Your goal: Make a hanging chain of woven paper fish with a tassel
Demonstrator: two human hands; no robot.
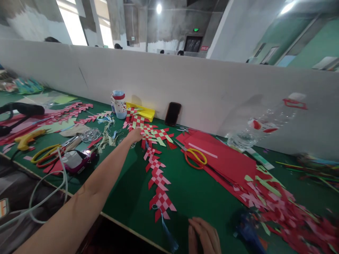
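Observation:
My left hand (135, 135) reaches across the table, its fingers closed at the edge of a green-and-red woven paper ornament (149, 134); the fingertips are partly hidden. From there a red-and-pink woven paper chain (158, 178) runs toward me, with a light blue tassel (169, 234) at its near end. Another woven piece (139, 121) lies just beyond my left hand. My right hand (205, 234) is low in the view, right of the tassel, fingers stretched out with nothing in them.
Scissors (196, 157) lie on red paper sheets (222, 151). A phone (173, 113) and a cup (119, 104) stand by the white partition (148, 77). On the right are a plastic bottle (265, 123) and paper scraps (291, 218). A yellow glue gun (29, 138) and more scissors (47, 155) are left.

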